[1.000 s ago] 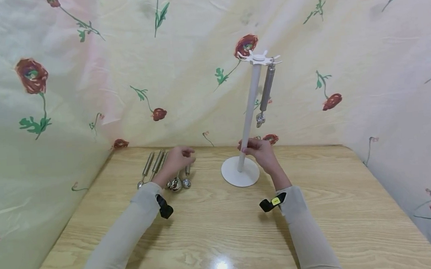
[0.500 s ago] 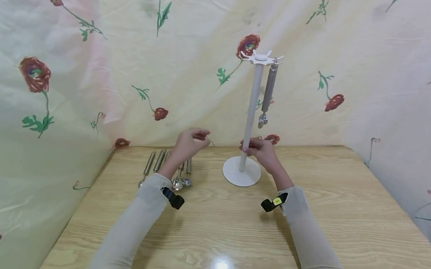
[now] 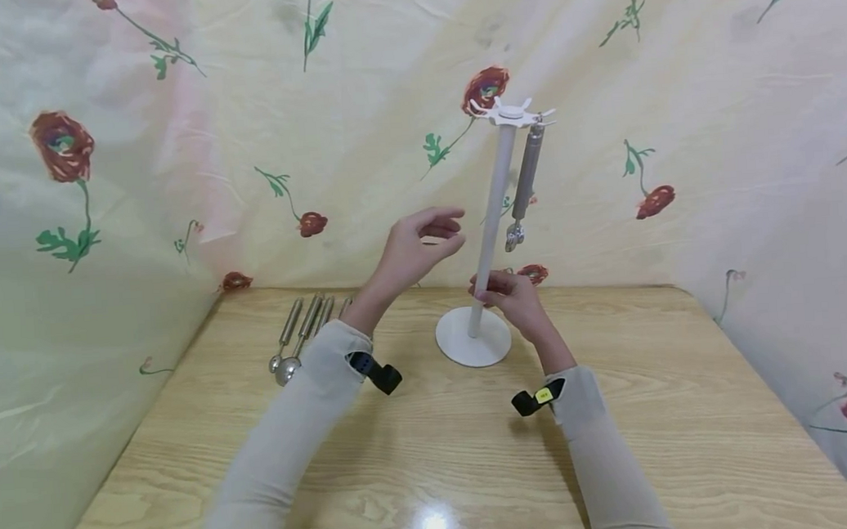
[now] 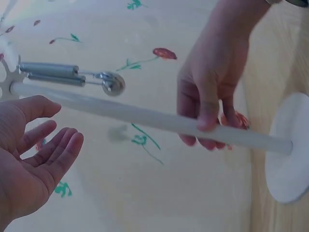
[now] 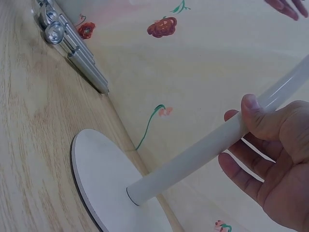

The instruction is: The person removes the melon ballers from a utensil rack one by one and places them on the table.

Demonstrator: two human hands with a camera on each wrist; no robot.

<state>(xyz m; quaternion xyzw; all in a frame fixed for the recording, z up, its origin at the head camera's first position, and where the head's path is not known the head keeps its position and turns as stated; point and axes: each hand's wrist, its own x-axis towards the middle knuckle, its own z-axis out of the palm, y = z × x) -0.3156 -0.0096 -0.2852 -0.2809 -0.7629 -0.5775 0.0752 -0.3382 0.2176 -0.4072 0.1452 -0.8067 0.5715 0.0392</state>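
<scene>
A white stand [image 3: 497,210] with a round base and a hooked top stands upright on the table. The right hand [image 3: 510,298] grips its pole low down, thumb and fingers round it, as the right wrist view also shows. Metal utensils with grey handles [image 3: 528,171] hang from a hook on the stand's right side; in the left wrist view two handles [image 4: 48,69] show there. The left hand [image 3: 425,244], empty with relaxed fingers, is in the air left of the pole, apart from it.
Several metal utensils [image 3: 289,327] lie at the back left of the wooden table [image 3: 436,444], partly hidden by the left forearm. A floral cloth [image 3: 370,137] hangs behind and at both sides.
The left hand has moved up and to the right, from above the lying utensils to beside the pole, and its fingers have spread. The right hand keeps its grip in the same place.
</scene>
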